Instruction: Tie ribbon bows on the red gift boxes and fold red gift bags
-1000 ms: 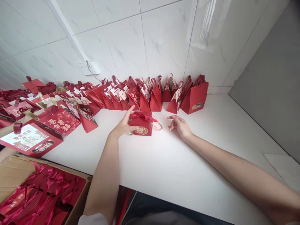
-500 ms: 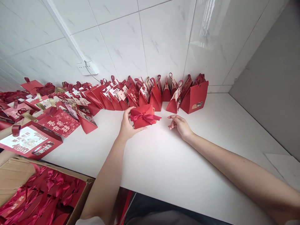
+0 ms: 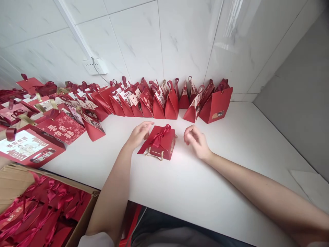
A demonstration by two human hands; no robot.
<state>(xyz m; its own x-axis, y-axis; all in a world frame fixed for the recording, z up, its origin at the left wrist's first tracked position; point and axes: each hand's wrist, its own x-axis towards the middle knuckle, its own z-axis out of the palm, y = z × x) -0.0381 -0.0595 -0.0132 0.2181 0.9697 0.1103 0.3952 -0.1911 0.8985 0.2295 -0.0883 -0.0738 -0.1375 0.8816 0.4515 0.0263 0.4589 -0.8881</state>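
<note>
A small red gift box (image 3: 168,142) stands on the white table between my hands, with a dark red ribbon bow (image 3: 160,136) on top. A gold rope handle (image 3: 154,156) hangs at its near side. My left hand (image 3: 140,134) is just left of the box, fingers stretched loosely forward and not wrapped round it; whether a fingertip touches it I cannot tell. To the right of the box, a short gap away, my right hand (image 3: 195,140) has its fingers curled in, with nothing visible in them.
Red gift boxes with ribbon loops (image 3: 172,103) stand in a row along the tiled wall. More are crowded at the left (image 3: 61,127). At lower left, a cardboard carton (image 3: 95,197) holds several ribboned red boxes. A socket strip (image 3: 95,67) is on the wall.
The gift box was gripped in my left hand; now it sits turned on the table, nearer me, and that hand has let go. My right hand's fingers have curled in more.
</note>
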